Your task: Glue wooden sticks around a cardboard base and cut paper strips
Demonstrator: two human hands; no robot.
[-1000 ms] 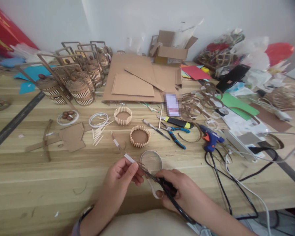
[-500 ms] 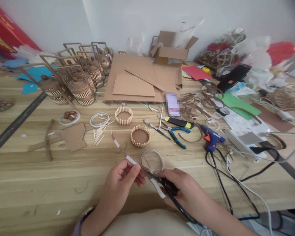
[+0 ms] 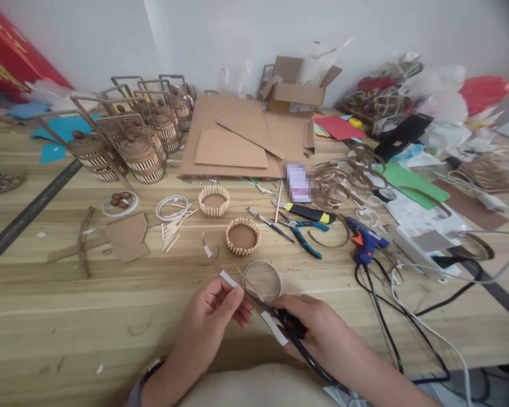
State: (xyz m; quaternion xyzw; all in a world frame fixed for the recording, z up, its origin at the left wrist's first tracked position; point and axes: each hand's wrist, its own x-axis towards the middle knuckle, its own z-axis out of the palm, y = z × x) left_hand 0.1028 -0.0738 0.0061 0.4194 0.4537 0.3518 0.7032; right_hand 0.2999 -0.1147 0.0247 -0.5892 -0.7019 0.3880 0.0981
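Note:
My left hand (image 3: 218,316) pinches a narrow cardboard strip (image 3: 273,328) that carries white paper pieces. Black-handled scissors (image 3: 294,328) are in my right hand (image 3: 322,330), their blades lying along the strip close to my left fingertips. How far the blades are apart is hard to make out. Just beyond my hands a roll of clear tape (image 3: 279,280) lies on the table. Behind it sit two small round cardboard trays ringed with short wooden sticks, the nearer tray (image 3: 242,237) and the farther tray (image 3: 214,202).
Pliers (image 3: 307,240), a utility knife (image 3: 307,212) and a blue glue gun (image 3: 367,243) with trailing cables lie to the right. Loose sticks (image 3: 173,232) and cardboard scraps (image 3: 127,237) are on the left. Lidded baskets (image 3: 139,161) and cardboard sheets (image 3: 233,148) stand farther back.
The strip's far end has swung slightly to the right and down. The scissors have shifted a little along the strip, with their blades seemingly closer together; both hands keep their hold.

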